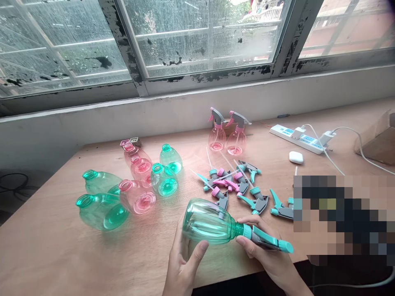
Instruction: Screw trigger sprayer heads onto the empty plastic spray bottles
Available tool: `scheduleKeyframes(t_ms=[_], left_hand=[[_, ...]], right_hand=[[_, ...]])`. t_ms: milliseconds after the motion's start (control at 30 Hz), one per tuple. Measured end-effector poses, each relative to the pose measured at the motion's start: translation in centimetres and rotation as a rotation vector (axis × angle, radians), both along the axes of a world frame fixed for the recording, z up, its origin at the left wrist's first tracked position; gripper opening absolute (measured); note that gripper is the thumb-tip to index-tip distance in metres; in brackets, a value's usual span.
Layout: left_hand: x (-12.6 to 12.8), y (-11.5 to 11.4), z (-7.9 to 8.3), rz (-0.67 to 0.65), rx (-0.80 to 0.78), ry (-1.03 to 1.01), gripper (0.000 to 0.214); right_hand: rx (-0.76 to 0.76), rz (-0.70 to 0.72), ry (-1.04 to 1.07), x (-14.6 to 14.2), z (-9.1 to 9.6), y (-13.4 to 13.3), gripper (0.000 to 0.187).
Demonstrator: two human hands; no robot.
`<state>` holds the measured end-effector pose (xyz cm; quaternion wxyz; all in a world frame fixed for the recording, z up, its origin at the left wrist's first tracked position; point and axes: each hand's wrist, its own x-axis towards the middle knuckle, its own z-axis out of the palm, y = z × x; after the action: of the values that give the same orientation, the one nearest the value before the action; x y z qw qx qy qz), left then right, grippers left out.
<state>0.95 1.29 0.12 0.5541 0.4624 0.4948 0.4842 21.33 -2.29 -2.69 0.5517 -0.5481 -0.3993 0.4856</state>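
A clear green bottle (210, 222) lies sideways in the air above the table's front edge, its base to the left. My left hand (184, 261) holds its body near the base, thumb on the near side. At the neck sits a teal and grey trigger sprayer (268, 238), nozzle pointing right. My right hand (270, 255) grips the sprayer at its collar, with thumb and fingers on either side. The collar meets the bottle's neck; whether it is fully screwed down I cannot tell. Just beyond lie several loose sprayer heads (257, 202), teal and pink, with thin tubes.
Open-necked green bottles (103, 211) and pink bottles (138, 197) lean at left. Two pink spray bottles (236, 139) with heads stand near the wall. At right are a power strip (298, 139) with cables, a white case (296, 157), a cardboard box (378, 139) and a blurred patch.
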Motion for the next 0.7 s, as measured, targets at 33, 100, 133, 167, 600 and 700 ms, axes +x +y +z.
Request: scheduleKeyframes(t_ms=[33,100,133,167,600,700], left_hand=[[-0.01,0.01,-0.09,-0.014,-0.006,-0.025,0.065],[-0.05,-0.02,-0.27,-0.041,-0.011,-0.076,0.066],[-0.06,-0.06,-0.34,-0.048,-0.010,-0.094,0.066],[-0.08,-0.11,-0.37,-0.049,-0.010,-0.106,0.066],[0.25,-0.12,0.08,0.031,0.018,-0.019,0.079],[0.30,-0.11,0.28,0.038,0.013,-0.007,0.073]], right_hand=[[-0.003,0.004,0.018,0.04,-0.13,0.00,0.028],[-0.005,0.001,0.038,0.13,-0.43,0.00,0.031],[-0.004,-0.004,0.042,0.17,-0.55,0.00,0.032],[-0.003,-0.007,0.045,0.20,-0.63,-0.01,0.033],[0.004,-0.029,-0.045,0.02,0.00,-0.06,0.030],[0.020,-0.001,-0.026,0.18,-0.08,-0.05,0.028]])
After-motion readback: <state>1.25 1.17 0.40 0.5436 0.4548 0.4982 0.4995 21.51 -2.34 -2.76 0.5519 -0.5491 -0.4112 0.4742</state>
